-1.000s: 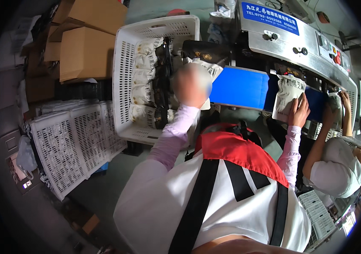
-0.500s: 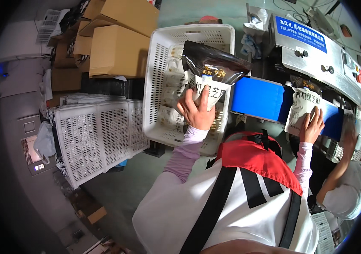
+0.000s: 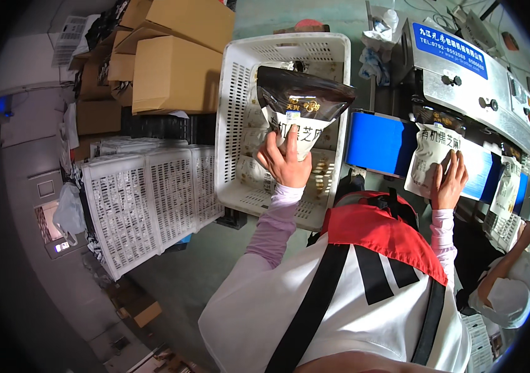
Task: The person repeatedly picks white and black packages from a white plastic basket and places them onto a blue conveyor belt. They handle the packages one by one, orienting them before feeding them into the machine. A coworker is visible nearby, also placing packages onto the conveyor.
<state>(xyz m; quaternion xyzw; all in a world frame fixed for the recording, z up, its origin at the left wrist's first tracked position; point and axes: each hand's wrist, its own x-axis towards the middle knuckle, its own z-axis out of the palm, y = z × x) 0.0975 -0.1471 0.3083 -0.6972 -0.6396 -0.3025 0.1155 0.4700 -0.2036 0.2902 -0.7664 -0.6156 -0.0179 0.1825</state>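
"From the head view, where are your hands?"

"Well apart. My left hand grips a black-topped pouch over the white crate. My right hand has its fingers on a second pouch at the blue belt, near the steel machine; whether they pinch it, I can't tell."

"How far along are you?"

"Partway, I'd judge. Some crated pouches already lie inside, partly hidden by the one I'm holding above them. The second and a third pouch, farther right, are outside the crate."
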